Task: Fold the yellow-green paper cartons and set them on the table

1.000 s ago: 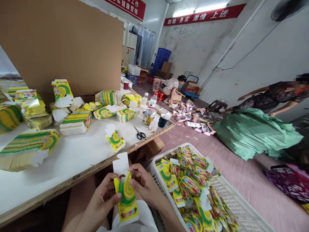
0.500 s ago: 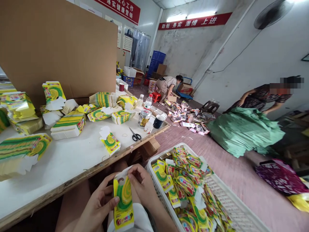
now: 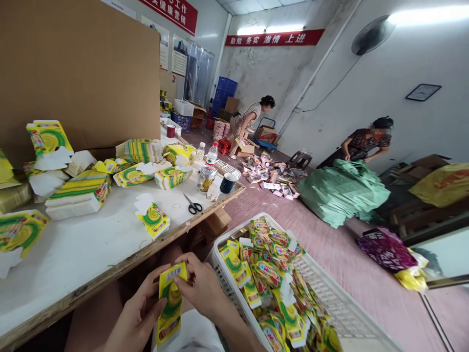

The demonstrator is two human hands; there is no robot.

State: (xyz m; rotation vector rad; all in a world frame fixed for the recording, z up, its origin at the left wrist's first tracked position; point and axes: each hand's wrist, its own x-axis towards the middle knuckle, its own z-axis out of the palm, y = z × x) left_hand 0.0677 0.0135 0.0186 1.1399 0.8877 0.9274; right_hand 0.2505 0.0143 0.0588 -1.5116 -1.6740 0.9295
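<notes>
- While both hands are engaged on one yellow-green carton (image 3: 169, 313), just left of the white basket (image 3: 331, 293), we record the left hand (image 3: 141, 305) gripping its left side, thumb across the front, and the right hand (image 3: 203, 281) pinching the upper right corner, thumb against the barcode panel (image 3: 172, 273).
- As to method, we take that panel for a folded-over flap and judge it best pressed evenly along its crease, the left hand steadying the body lightly; squeezing could bow the thin walls.
- We find the held carton to be smooth printed card, slim, rectangular and tilted.
- Inside the basket, we note glossy, crinkled packets (image 3: 269, 274) heaped among straight-edged cartons; its wall is a pale lattice.
- Left of the basket, we see a smooth white table (image 3: 110, 239) with a rough wooden edge, bearing a loose carton (image 3: 156, 220) with white flaps spread and black-handled scissors (image 3: 194, 207).
- Farther left of the basket, we observe stacked cartons (image 3: 78, 195) forming striped blocks, and a flat brown cardboard panel (image 3: 80, 68) behind.
- Beyond the basket, we note scattered pink packs (image 3: 271, 176) and a creased green sack (image 3: 340, 193), a co-worker (image 3: 361, 145) leaning over it.
</notes>
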